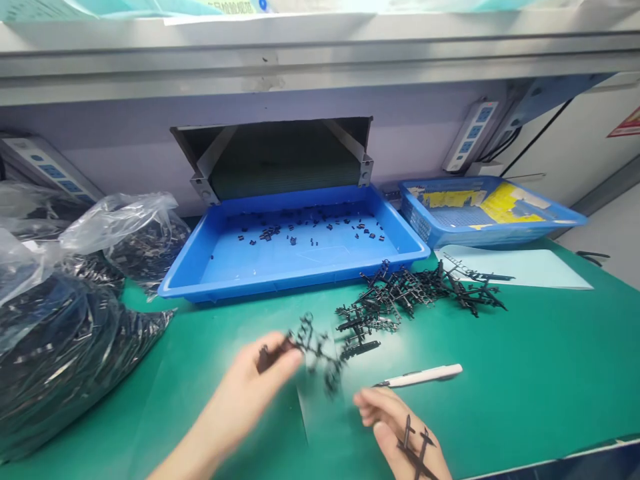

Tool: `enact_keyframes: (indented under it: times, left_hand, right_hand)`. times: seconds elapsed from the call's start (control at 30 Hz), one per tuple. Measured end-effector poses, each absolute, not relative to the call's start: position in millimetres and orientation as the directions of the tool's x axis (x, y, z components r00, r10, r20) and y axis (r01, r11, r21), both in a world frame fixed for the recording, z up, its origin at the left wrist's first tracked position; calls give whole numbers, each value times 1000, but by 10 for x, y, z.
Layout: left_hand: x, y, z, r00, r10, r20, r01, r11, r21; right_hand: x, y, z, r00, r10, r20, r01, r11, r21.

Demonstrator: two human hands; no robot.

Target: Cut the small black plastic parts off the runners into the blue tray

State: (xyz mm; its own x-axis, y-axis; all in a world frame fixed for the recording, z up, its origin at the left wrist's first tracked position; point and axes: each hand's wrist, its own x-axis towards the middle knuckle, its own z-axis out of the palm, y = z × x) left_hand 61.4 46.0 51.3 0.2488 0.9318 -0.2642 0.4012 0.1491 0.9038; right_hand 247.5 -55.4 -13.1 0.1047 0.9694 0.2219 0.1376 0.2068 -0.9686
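I have my left hand (pixel 245 380) pinching a blurred black plastic runner (pixel 313 350) by its end, above the green tabletop (pixel 525 413) and near the heap of runners (pixel 400 300). My right hand (pixel 395 427) is curled, a forked black piece (pixel 417 453) against it; I cannot tell whether it grips. A white pen (pixel 425 375) lies just beyond.

Blue tray (pixel 295 285): smooth, glossy plastic. Black moulded sprues (pixel 400 293): shiny plastic. Bag (pixel 120 227): thin, clear, crinkled plastic. Green table (pixel 505 400): smooth, matt. Overhead rail (pixel 320 61): dull grey metal.
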Motion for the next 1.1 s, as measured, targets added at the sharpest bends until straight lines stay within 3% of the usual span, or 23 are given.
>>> enact_keyframes:
  times: [0.03, 0.1, 0.23, 0.47, 0.67, 0.77, 0.83, 0.9, 0.97, 1.1]
  left_hand:
    - [609, 319, 498, 308, 865, -395, 267, 320, 909]
    - [636, 81, 447, 415, 742, -527, 69, 551, 831]
    - [681, -102, 346, 507, 640, -577, -94, 707, 701]
    - [646, -21, 130, 615, 604, -507, -246, 758, 605]
    - [700, -124, 10, 630, 562, -535, -310, 814, 491]
    - [730, -149, 4, 467, 650, -599, -356, 759, 545]
    - [728, -124, 13, 293, 740, -605, -398, 670, 627]
    - [706, -91, 25, 233, 785, -573, -457, 609, 648]
    - [683, -85, 30, 312, 785, -534, -518, 612, 597]
    - [713, -190, 15, 418, 732, -538, -470, 681, 562]
  right_hand:
    - [2453, -526, -133, 111, 977, 180, 133, 164, -977]
    - [2396, -470, -136, 58, 990, 131, 94, 125, -988]
    - [2317, -396, -114, -107, 978, 177, -35, 174, -984]
    - [2312, -399, -87, -194, 948, 254, 5, 260, -966]
    - [2256, -396, 10, -123, 990, 71, -93, 60, -994]
    - [2237, -404, 7, -45, 999, -19, -156, -26, -987]
    - [2239, -420, -33, 5, 999, 35, -113, 36, -993]
    - [2247, -438, -76, 57, 990, 132, -9, 132, -991]
    - [2252, -451, -95, 124, 972, 198, 71, 191, -979]
    - [2241, -467, -67, 194, 967, 166, 72, 155, -985]
